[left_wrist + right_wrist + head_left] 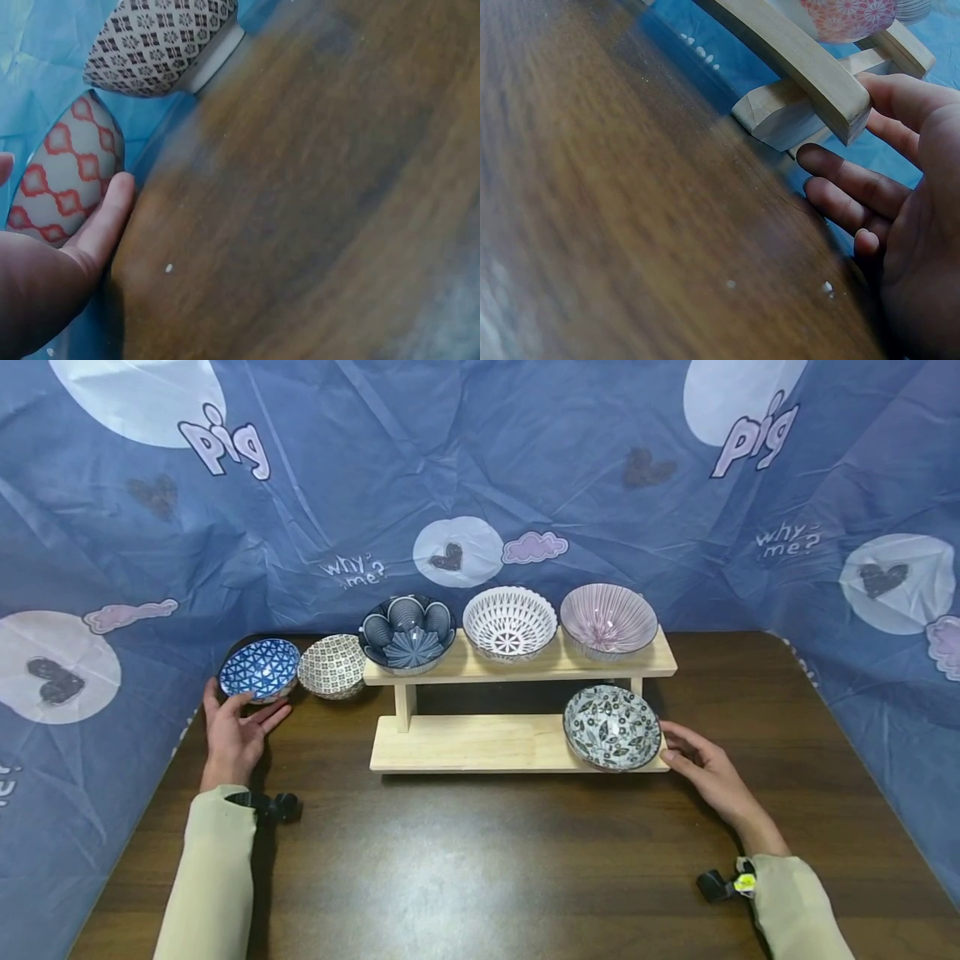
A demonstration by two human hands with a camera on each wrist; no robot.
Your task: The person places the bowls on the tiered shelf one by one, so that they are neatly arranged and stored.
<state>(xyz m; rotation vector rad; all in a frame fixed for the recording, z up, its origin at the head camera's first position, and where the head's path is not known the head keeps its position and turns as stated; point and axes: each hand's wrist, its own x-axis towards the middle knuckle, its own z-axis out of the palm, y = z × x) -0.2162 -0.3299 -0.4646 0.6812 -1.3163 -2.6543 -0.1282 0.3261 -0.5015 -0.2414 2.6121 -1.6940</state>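
At the table's back left stands a blue-and-white triangle-patterned bowl. My left hand is at its near side with fingers spread, one touching the red-patterned outer wall in the left wrist view. Beside it leans a cream-and-brown patterned bowl. A grey leaf-patterned bowl sits at the right end of a two-tier wooden stand's lower shelf. My right hand is by that end, its fingers loosely bent. In the right wrist view, a fingertip touches the plank end.
On the upper shelf stand a dark blue bowl, a white lattice-patterned bowl and a pink striped bowl. Blue printed cloth hangs behind and beside the brown wooden table.
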